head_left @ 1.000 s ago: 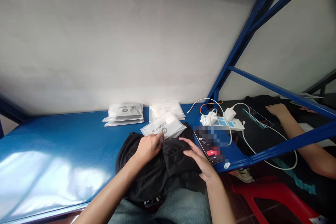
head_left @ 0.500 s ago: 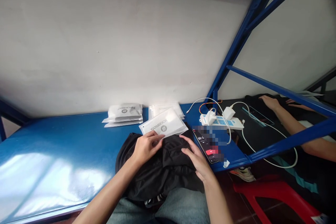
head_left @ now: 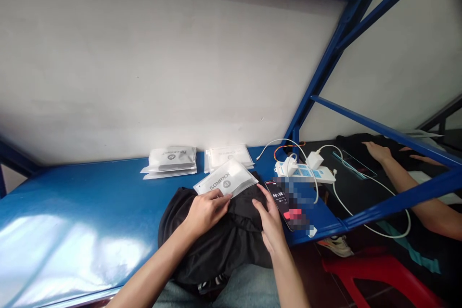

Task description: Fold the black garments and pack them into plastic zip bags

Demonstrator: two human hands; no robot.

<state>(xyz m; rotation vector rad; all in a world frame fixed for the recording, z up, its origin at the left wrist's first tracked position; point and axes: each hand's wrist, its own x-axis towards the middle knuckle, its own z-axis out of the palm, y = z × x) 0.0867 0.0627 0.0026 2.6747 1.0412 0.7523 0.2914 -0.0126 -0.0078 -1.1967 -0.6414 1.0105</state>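
Observation:
A frosted white plastic bag (head_left: 216, 175) printed ROCKBROS lies tilted over the far end of a black cloth garment (head_left: 212, 250), which spreads across my lap and the table edge. At the bag's near edge, my left hand (head_left: 205, 209) is closed, thumb and fingers pinching it. My right hand (head_left: 270, 221) is open beside the bag's right corner; its index fingertip is at that corner and the thumb stands apart. Whether that fingertip presses on the plastic I cannot tell.
On the blue table (head_left: 90, 192) lie a stack of similar bags (head_left: 171, 159) and more bags (head_left: 234, 151) behind mine. To the right are a phone (head_left: 279, 199) showing a timer, a power strip (head_left: 321, 173) with white cables, blue frame bars, a red stool (head_left: 371, 269) and another person's arm (head_left: 404, 183).
The view has tilted slightly up, so things sit a little lower. My left hand has shifted slightly right along the bag's near edge. My right hand keeps beside the bag's corner.

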